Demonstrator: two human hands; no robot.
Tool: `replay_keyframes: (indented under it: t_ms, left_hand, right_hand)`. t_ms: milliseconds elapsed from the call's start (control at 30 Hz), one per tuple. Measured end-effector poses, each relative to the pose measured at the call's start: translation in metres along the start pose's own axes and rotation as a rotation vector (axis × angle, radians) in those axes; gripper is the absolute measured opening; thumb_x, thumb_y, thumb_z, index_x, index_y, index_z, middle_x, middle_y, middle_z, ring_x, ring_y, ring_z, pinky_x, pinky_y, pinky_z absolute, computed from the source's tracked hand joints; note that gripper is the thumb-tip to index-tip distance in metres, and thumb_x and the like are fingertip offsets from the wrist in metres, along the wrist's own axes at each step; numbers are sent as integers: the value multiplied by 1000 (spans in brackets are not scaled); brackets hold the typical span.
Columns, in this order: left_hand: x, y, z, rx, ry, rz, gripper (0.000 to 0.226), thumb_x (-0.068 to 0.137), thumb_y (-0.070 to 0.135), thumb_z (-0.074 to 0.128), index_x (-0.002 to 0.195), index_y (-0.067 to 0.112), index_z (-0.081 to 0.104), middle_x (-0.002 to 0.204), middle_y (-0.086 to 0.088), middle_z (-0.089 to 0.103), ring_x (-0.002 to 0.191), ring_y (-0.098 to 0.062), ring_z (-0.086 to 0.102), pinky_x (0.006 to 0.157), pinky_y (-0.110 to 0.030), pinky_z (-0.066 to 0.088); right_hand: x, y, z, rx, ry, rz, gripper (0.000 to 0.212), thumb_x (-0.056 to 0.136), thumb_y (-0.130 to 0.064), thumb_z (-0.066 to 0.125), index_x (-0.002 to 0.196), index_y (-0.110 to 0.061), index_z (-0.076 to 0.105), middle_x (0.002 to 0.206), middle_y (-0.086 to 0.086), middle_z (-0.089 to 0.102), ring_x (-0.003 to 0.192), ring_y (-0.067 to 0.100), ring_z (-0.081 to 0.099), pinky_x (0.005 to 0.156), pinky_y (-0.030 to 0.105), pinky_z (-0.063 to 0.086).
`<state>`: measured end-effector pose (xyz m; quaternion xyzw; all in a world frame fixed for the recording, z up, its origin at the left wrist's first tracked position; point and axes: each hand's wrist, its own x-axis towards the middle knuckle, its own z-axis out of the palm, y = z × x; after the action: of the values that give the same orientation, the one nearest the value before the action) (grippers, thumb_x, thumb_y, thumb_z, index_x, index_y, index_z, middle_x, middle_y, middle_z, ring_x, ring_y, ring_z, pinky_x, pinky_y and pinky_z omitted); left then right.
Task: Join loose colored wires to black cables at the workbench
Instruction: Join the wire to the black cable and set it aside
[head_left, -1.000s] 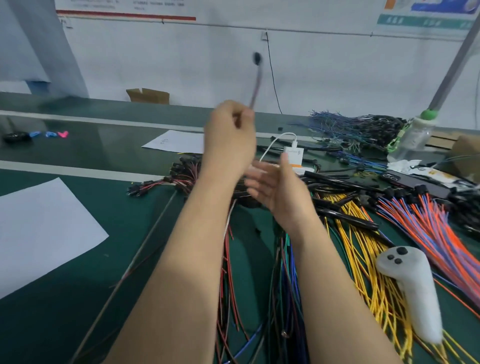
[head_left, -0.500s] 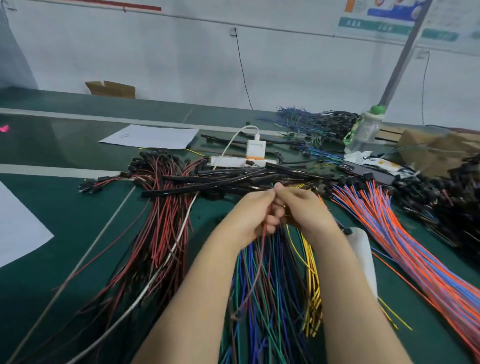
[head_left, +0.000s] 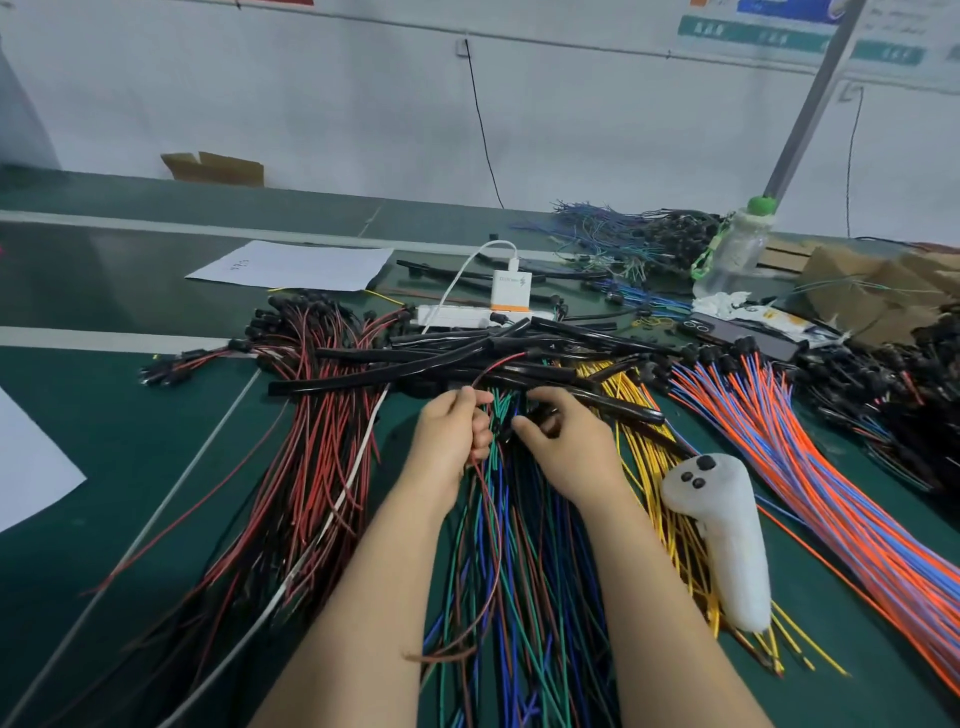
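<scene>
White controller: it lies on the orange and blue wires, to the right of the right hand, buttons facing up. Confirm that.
One detail is wrong. The head view shows the white controller lying on the yellow wires, not on the orange and blue wires, which run further right. The rest holds: it is to the right of the right hand, buttons facing up.

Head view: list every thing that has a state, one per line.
left hand, grips red wire
right hand, fingers curled at wire bundle, hold unclear
red wire, tip raised over black cables
water bottle, upright, cap on
charger, plugged into power strip, cable attached
cardboard box, flaps open
</scene>
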<state>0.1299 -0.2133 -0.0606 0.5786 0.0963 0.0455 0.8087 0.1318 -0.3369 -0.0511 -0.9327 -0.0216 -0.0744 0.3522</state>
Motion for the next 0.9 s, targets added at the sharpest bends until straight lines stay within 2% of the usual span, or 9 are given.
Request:
replay_keyframes:
  t_ms: [67,133,233,300,433,567,700,833,900]
  left_hand:
    - [0,-1,0,48,27,3,25,102,15,36,91,8,58,56,4,44,37,-2,36,37,-15,30]
    - [1,-1,-2,58,58,4,24,102,14,38,90,10,59,62,2,45,36,-1,33,36,-14,28]
    - [4,2,-8,-20,102,-2,24,101,13,38,89,8,59,60,3,41,35,-1,27,33,-14,22]
    - [5,3,-11,-59,118,-12,22,100,12,39,91,7,58,56,4,40,35,-2,27,33,-14,21]
    - [4,2,-10,-41,118,-23,22,101,12,36,92,7,55,56,2,42,35,-2,29,34,-15,23]
    - [3,5,-6,-136,65,-82,21,101,10,36,95,7,55,53,1,52,34,-3,36,35,-14,29]
    - [3,9,-7,-311,14,-135,20,100,8,38,90,5,56,47,5,51,33,-2,34,33,-13,26]
    - [6,13,-14,-620,-36,-198,26,102,15,34,85,10,52,48,7,46,32,-1,30,31,-12,23]
    - [9,14,-16,-659,-2,-220,26,102,15,32,83,11,49,49,5,50,32,-2,34,31,-12,26]
  right_hand:
    - [-1,-1,3,-66,-26,-8,28,92,-40,57,116,-27,63,107,2,62,102,20,58,82,28,44]
    - [0,2,0,-115,35,68,23,93,-35,55,111,-25,65,116,6,58,105,25,56,85,31,46]
    - [-2,9,-6,-171,78,146,27,96,-24,51,121,-24,62,128,11,42,114,32,46,91,36,44]
    - [-5,7,-7,-215,108,151,31,96,-29,53,126,-25,59,131,10,37,119,32,38,94,35,38]
    - [-7,-9,-4,-239,212,60,31,92,-41,56,118,-26,65,124,7,43,116,29,40,95,34,36]
    - [-8,-24,12,-217,87,-59,36,91,-46,57,112,-19,67,115,8,57,112,28,49,90,35,43]
    - [3,-34,22,-271,19,-7,30,90,-37,58,98,-8,62,111,13,62,108,33,55,83,34,45]
    - [17,-37,8,8,-63,145,26,89,-28,61,85,-3,68,87,14,69,89,32,63,71,30,45]
    - [21,-34,-3,198,-44,224,28,90,-22,60,74,0,66,73,16,65,78,34,60,70,32,44]
